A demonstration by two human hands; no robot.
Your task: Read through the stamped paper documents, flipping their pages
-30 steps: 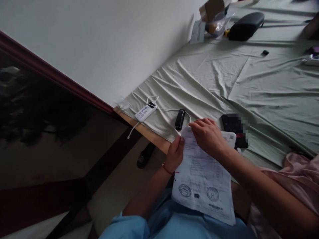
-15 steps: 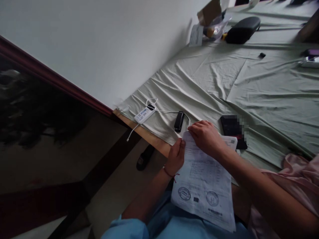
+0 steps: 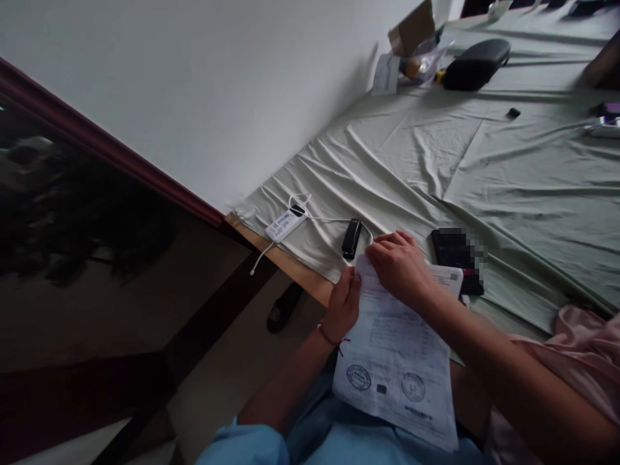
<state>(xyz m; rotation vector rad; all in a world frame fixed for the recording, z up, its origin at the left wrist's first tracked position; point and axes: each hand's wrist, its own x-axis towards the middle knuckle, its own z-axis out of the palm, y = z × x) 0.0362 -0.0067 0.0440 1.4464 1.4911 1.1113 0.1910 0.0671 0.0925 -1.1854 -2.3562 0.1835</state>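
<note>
Printed papers with round stamps (image 3: 397,349) lie over my lap, their top end near the edge of the cloth-covered surface. My left hand (image 3: 345,300) grips their upper left edge, thumb on top. My right hand (image 3: 400,261) is closed at the top edge of the papers, fingers bent over it; whatever sits under those fingers is hidden. Just beyond the hands rests a black stapler (image 3: 351,238), touched by neither. To the right of my right hand a dark phone (image 3: 455,255), partly pixelated, lies flat on the cloth.
A white labelled box or adapter (image 3: 285,224) with a white cable lies near the wooden edge (image 3: 300,274). Farther back are a black case (image 3: 477,64), a cardboard box (image 3: 411,29) and a plastic bag. Pink cloth (image 3: 586,342) is at the right. A dark shoe (image 3: 283,309) is on the floor.
The view has shifted slightly, so the background sits a little lower and farther right. Both hands keep nearly the same places on the papers.
</note>
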